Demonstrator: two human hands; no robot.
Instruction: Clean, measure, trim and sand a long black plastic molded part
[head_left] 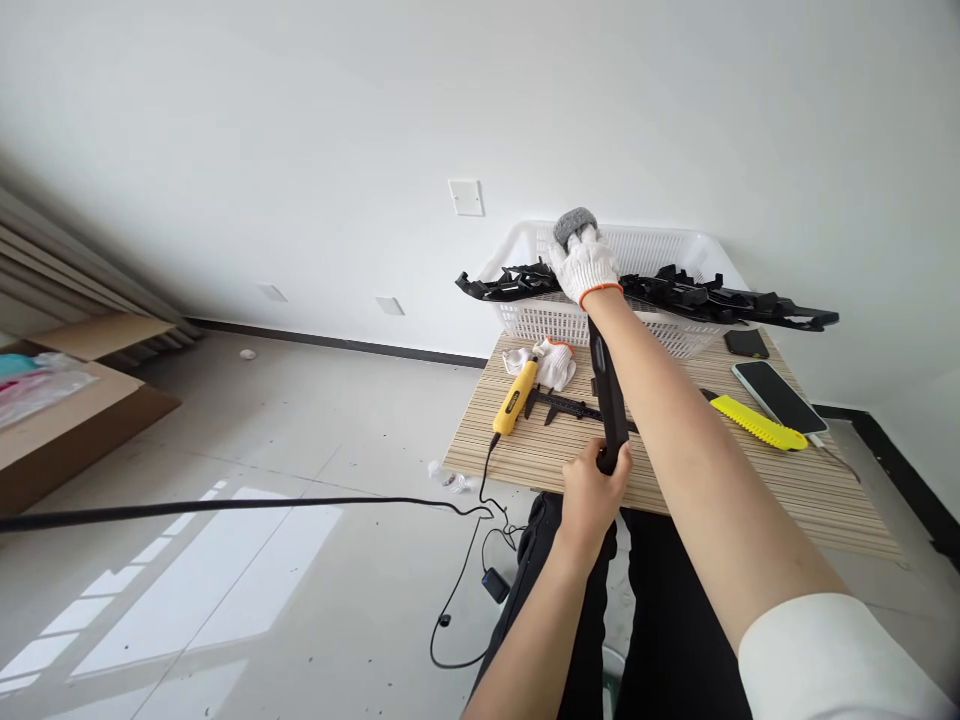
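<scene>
My left hand (pixel 592 492), bare, is closed around the near end of a long black plastic strip (pixel 609 395). The strip slants up and away from me over the table edge, and my right forearm hides part of it. My right hand (pixel 583 262) wears a white knitted glove with an orange cuff. Its fingers are closed on a fuzzy grey pad (pixel 575 222) above the basket; whether the pad touches the strip's far end is hidden. Black plastic parts (pixel 690 295) lie across the white basket (pixel 667 332) on both sides of this hand.
On the wooden table (pixel 480 440) lie a yellow corded rotary tool (pixel 516 398), another white glove (pixel 553 366), black calipers (pixel 566 405), a yellow utility knife (pixel 759 422), a phone (pixel 780 397) and a black flat object (pixel 746 343). Cables (pixel 300 502) trail at left. A cardboard box (pixel 82 410) stands far left.
</scene>
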